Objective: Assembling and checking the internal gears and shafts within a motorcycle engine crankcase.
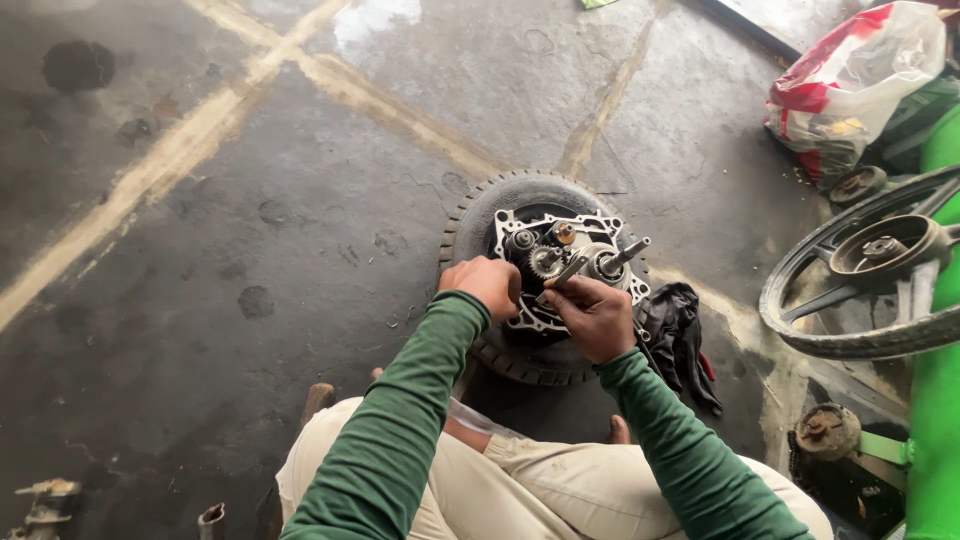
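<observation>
A small black tyre (478, 218) lies flat on the concrete floor with an open metal gear housing (600, 226) on top. Inside it I see several gears (545, 261) and a protruding shaft (628, 252). My left hand (487, 284) is closed at the housing's near left edge, touching it. My right hand (595, 316) grips a slim metal tool (566, 273) whose tip points into the gears. Both sleeves are green. What the left hand's fingers hold is hidden.
A black rag (682, 338) lies right of the tyre. A larger wheel with a hub (868, 262) and green vehicle bodywork (936, 400) stand at the right. A red and white plastic bag (856, 80) is at the far right. Metal parts (44, 503) lie at the bottom left.
</observation>
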